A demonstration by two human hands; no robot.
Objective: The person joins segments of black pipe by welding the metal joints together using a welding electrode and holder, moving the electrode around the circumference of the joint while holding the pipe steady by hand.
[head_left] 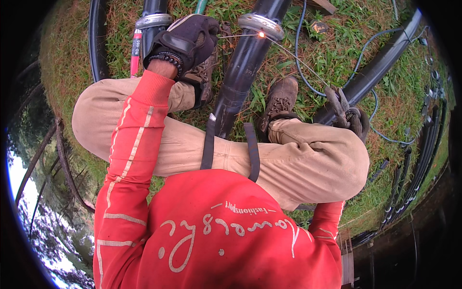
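Observation:
My left hand [188, 41], in a dark glove with a beaded bracelet at the wrist, is closed. From its fingers a thin straight rod [236, 36] runs right to a small bright orange glow [261, 34]. That glow sits on the black pipe [243, 65], just below a silver metal collar [261, 26]. Beyond my right knee, my right hand [347, 111] wears a grey and dark glove. Its fingers close on a second long thin rod [301, 60], which slants up toward the glowing spot. My knee hides part of that hand.
My boots [280, 98] stand on grass either side of the pipe. At left are another collared pipe [155, 7], a black pipe [97, 43] and a pink-and-black tube [136, 55]. A blue hose [302, 62] loops past a black pipe [380, 67]. More pipes [418, 168] lie far right.

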